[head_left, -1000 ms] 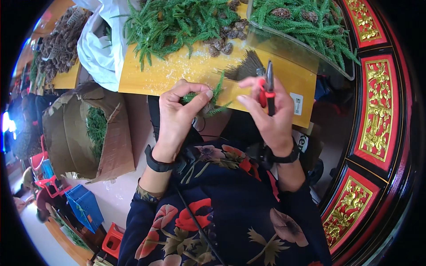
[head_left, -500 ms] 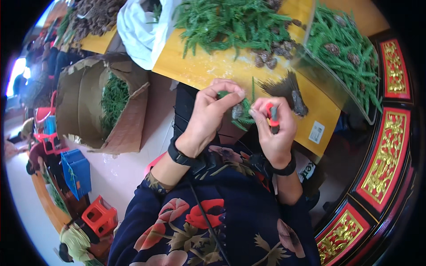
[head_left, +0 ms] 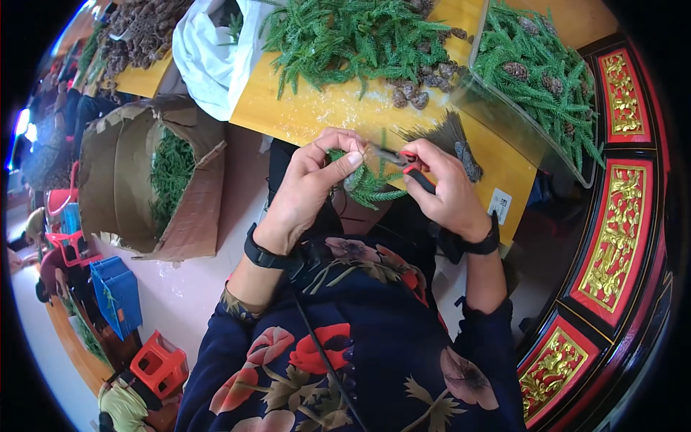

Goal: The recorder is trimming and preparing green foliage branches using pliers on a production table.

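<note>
Over my lap, near the table's front edge, my left hand (head_left: 311, 180) pinches a green artificial pine sprig (head_left: 368, 189) between thumb and forefinger. A greyish lump on the sprig, possibly a pine cone, sits partly hidden behind my fingers. Red-and-black pliers (head_left: 420, 178) are gripped in my right hand (head_left: 452, 193). Their metal jaws point left and reach the sprig's top, close to my left fingertips; whether they are clamped on a stem or wire is too small to tell. A bundle of thin dark wires (head_left: 448, 134) lies on the table just beyond my right hand.
The yellow table (head_left: 252, 108) holds a heap of pine sprigs (head_left: 353, 43) and several pine cones (head_left: 409, 93). At right stands a clear bin (head_left: 529, 133) of sprigs and cones. A cardboard box (head_left: 108, 187) with greenery stands left, beyond it a blue crate (head_left: 115, 295) and red stool (head_left: 158, 363).
The pliers, earlier tucked in my right palm while those fingers pinched by the sprig, now point their jaws at it. My left hand keeps holding the sprig. The whole view has shifted slightly.
</note>
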A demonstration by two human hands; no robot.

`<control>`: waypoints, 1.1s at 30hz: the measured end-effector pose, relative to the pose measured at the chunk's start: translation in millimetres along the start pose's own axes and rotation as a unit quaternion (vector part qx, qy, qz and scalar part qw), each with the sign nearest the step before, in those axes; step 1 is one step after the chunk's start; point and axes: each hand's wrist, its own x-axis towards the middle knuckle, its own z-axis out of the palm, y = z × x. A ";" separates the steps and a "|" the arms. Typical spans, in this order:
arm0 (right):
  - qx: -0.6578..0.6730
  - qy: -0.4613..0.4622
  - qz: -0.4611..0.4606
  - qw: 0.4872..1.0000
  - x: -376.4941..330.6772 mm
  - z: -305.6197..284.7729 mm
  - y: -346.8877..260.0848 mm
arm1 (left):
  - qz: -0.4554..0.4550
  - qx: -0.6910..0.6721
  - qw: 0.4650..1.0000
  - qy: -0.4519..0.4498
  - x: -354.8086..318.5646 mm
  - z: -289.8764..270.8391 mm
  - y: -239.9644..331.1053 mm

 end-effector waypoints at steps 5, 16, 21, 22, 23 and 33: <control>-0.050 -0.091 -0.083 0.991 13.4 -13.0 7.8 | -0.052 -0.035 0.997 -0.053 -1.1 -5.2 11.8; -0.040 -0.157 -0.096 0.982 22.2 -19.2 3.8 | -0.081 -0.087 0.984 -0.129 -2.3 -13.4 9.6; -0.049 -0.145 -0.095 0.984 19.9 -19.4 3.6 | -0.045 -0.030 0.992 -0.110 -2.9 -12.0 11.5; -0.050 -0.144 -0.095 0.984 19.5 -19.3 3.8 | -0.045 -0.030 0.992 -0.111 -3.0 -11.9 12.2; -0.043 -0.147 -0.098 0.983 19.5 -18.9 4.5 | -0.052 -0.034 0.991 -0.116 -3.2 -12.1 12.8; -0.034 -0.176 -0.139 0.974 26.3 -19.3 6.4 | -0.142 -0.141 0.968 -0.154 -5.3 -19.5 8.7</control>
